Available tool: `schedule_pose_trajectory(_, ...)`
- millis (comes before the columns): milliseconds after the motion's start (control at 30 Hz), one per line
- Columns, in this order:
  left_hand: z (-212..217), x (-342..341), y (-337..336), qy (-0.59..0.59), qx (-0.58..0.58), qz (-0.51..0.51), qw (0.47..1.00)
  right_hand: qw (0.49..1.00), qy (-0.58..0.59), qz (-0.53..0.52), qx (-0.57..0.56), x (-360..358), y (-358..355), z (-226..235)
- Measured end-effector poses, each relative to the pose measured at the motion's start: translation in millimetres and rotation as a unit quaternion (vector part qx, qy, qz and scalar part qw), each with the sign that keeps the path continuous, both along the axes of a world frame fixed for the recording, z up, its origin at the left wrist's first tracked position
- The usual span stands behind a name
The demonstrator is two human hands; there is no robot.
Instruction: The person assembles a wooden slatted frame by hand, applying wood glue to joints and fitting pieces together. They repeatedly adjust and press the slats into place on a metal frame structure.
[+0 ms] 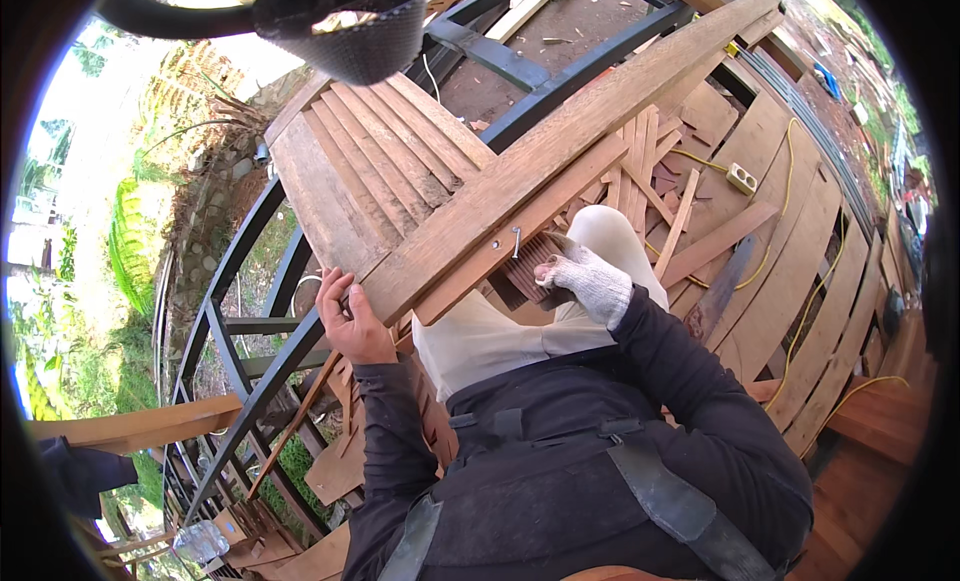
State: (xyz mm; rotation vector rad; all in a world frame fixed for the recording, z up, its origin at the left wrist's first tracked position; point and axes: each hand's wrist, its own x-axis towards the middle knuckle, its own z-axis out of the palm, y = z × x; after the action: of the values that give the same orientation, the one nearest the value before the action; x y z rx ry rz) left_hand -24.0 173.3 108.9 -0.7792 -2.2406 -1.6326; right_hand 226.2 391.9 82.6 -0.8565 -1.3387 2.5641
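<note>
Head view: my left fingers clasp the slatted frame; right fingers curl near a nail, grip uncertain.

Right of the right fingers: saw, flat on deck. Beyond them, rightward: jumbled scraps, then pale socket box with yellow cord looping over deck. Far beyond, same side: small blue item, kind unclear. Just left of the left fingers: dark steel frame; fern farther left. Left of them, nearer the body: beam, dark cloth, clear container.
</note>
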Motion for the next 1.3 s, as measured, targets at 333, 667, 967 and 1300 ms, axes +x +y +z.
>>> schedule_pose_trajectory(333, 6, 5, -1, 0.033, -0.04, -0.02, 0.998, 0.933, 0.108, -0.337, -0.065, -19, 29, 0)
schedule_pose_trajectory(667, 5, 6, 1, 0.032, -0.037, -0.02, 0.999, 0.699, 0.01, -0.116, 0.705, 11, 75, 4)
schedule_pose_trajectory(967, 8, 5, -3, 0.045, -0.118, -0.024, 0.992, 0.782, -0.196, -0.525, 0.273, 266, 168, -31)
schedule_pose_trajectory(1300, 10, 5, -7, 0.063, -0.158, -0.016, 0.985, 0.743, -0.594, 0.011, 0.308, 176, 164, -269)
